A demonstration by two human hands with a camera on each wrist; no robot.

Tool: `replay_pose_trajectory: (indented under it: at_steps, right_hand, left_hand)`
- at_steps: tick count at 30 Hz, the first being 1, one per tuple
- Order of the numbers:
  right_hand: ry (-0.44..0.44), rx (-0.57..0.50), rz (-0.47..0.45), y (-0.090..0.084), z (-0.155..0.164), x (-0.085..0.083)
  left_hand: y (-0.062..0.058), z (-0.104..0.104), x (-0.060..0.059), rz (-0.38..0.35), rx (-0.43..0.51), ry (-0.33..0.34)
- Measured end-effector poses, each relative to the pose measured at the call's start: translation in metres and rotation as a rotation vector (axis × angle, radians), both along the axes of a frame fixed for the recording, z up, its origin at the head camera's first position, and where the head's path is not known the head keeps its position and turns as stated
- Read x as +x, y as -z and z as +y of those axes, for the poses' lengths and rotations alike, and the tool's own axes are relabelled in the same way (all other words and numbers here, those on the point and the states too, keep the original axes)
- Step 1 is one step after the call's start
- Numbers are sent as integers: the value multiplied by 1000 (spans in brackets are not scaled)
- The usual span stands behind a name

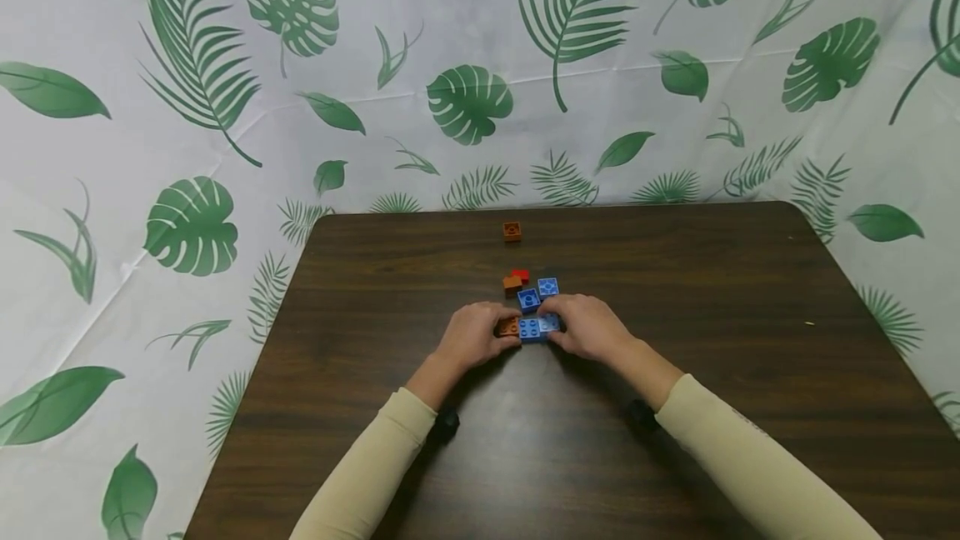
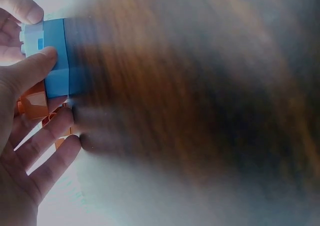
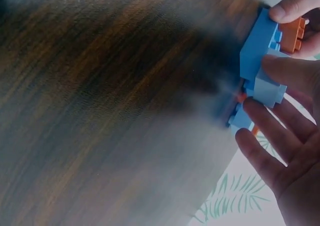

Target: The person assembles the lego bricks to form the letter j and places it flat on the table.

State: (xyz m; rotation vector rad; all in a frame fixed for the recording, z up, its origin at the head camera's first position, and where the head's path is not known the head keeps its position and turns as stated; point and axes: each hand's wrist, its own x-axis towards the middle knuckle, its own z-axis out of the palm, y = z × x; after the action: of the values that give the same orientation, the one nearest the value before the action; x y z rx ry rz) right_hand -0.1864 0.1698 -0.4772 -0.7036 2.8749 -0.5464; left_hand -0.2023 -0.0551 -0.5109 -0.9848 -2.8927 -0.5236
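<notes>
Both hands hold a small build of toy building bricks low over the table, near its middle. A longer blue brick [image 3: 257, 46] forms the base, with an orange brick [image 2: 35, 105] on one end and a light blue brick [image 3: 269, 88] on the other. My left hand [image 1: 475, 335] pinches the orange end, its thumb reaching onto the blue base. At the opposite end, my right hand [image 1: 591, 327] grips the light blue brick between thumb and fingers. Blue studs show between the two upper bricks.
Just behind the build lie a blue brick [image 1: 528, 300] and another blue brick [image 1: 548, 286]. An orange brick [image 1: 512, 286] sits beside a red brick [image 1: 521, 275]. Farther back is a single orange brick [image 1: 512, 232]. A leaf-patterned cloth [image 1: 390, 140] hangs behind the brown table [image 1: 675, 273].
</notes>
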Motion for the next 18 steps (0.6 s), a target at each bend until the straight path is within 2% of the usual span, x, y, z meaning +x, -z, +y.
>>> replay_pose_trajectory:
  at_steps: [7,13,18]
  right_hand:
    - [-2,31,-7,-2,-2,-3]
    - [-53,72,-11,-5,0,-8]
    - [-56,4,-69,-12,8,-18]
  left_hand:
    - [-1,-1,0,-6,-2,-6]
    - [-1,-1,0,-8,1,-1]
    - [0,-1,0,-12,2,1]
